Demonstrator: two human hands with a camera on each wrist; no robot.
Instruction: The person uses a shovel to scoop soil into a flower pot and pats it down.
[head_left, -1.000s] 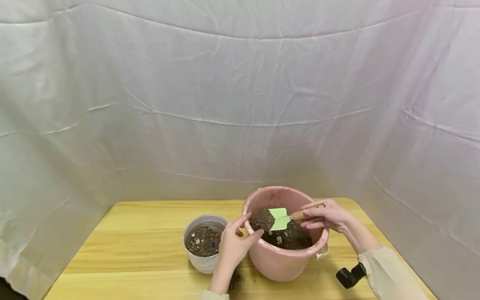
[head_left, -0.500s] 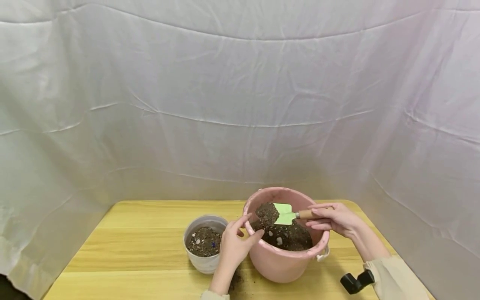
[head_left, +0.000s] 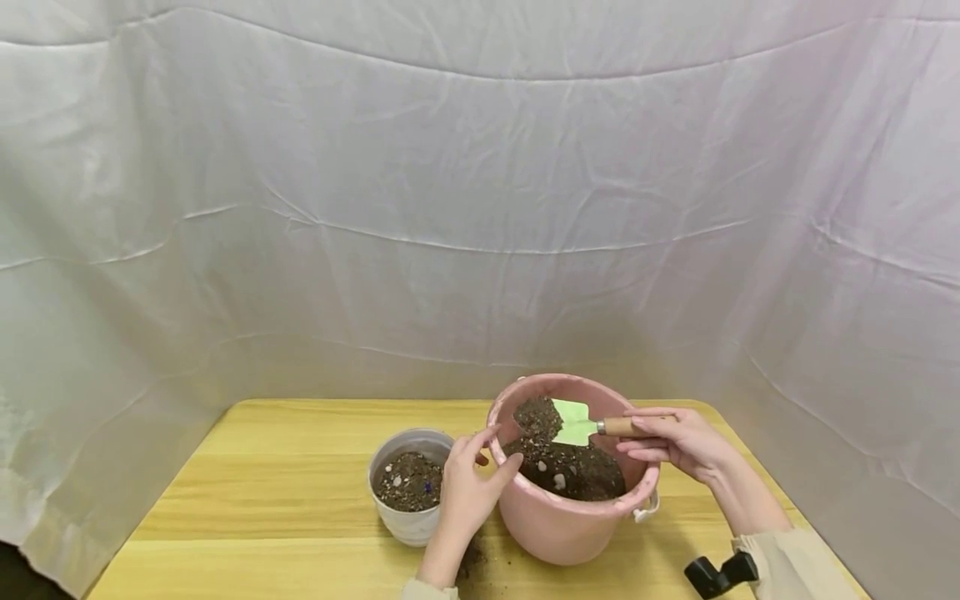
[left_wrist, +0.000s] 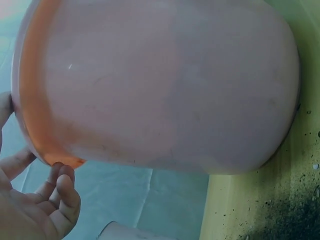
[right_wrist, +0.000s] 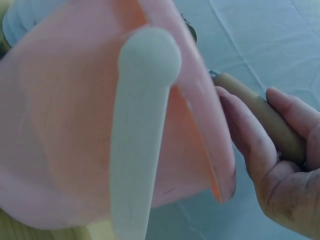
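Observation:
A pink bucket (head_left: 558, 521) half full of dark soil (head_left: 581, 475) stands on the wooden table (head_left: 285, 492). My right hand (head_left: 678, 442) grips the wooden handle of a small green trowel (head_left: 573, 422), whose blade carries a heap of soil above the bucket. In the right wrist view the handle (right_wrist: 260, 112) lies in my fingers beside the bucket wall (right_wrist: 75, 150) and its white bail (right_wrist: 140, 135). My left hand (head_left: 468, 487) holds the bucket's left rim. The left wrist view shows the bucket side (left_wrist: 160, 85) and my curled fingers (left_wrist: 55, 200). A small white pot (head_left: 405, 521) of soil stands just left.
A white sheet (head_left: 480, 183) hangs behind and around the table. Spilled soil (head_left: 472, 562) lies on the table between pot and bucket, also seen as soil crumbs (left_wrist: 280, 220) in the left wrist view. A black wrist camera mount (head_left: 720, 575) sits near the right sleeve.
The right hand has lifted the loaded trowel up out of the bucket's soil and drawn it slightly right. The left hand has stayed on the rim.

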